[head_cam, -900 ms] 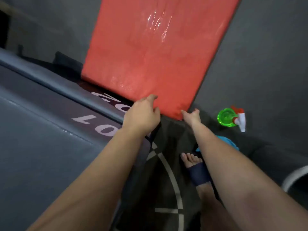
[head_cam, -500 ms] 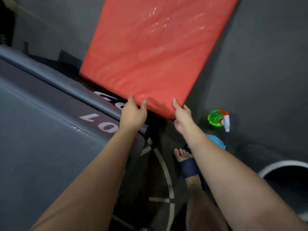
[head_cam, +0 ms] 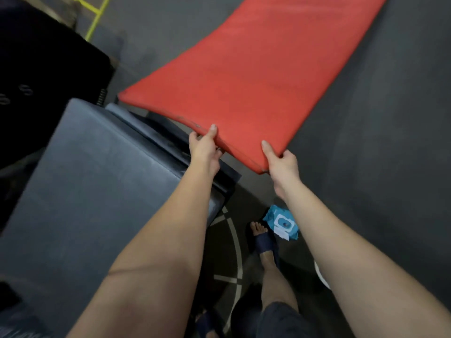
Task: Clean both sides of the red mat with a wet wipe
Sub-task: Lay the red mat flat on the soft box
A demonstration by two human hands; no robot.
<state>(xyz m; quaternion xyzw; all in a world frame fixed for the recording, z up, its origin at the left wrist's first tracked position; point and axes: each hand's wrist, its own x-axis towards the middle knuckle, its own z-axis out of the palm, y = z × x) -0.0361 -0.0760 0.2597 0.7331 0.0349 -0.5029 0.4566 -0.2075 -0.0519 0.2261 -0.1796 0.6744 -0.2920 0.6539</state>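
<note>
Red foam fills the view from centre toward 1 o'clock: the red mat (head_cam: 256,81) is held up at its near end, sagging a little between the two hands. The left grip (head_cam: 204,148) clamps the near edge with its thumb on top. The right grip (head_cam: 281,163) pinches the near corner the same way. Neither holds a wipe. The far end runs out of frame, and with the blur I cannot say whether it rests on the floor (head_cam: 378,167).

This looks like the turn-over between sides rather than wiping. The face toward the camera appears dull and dry, though which side it is I cannot tell.

The next move probably calls for both hands to swing the near end over without letting the soft foam fold. It must also clear the grey padded block (head_cam: 97,191) at 9 o'clock. Once the mat lies flat, one hand must let go and reach for the blue wipes pack (head_cam: 280,224), on the floor at 6 o'clock of the right hand, just beside the sandalled foot (head_cam: 263,242).
</note>
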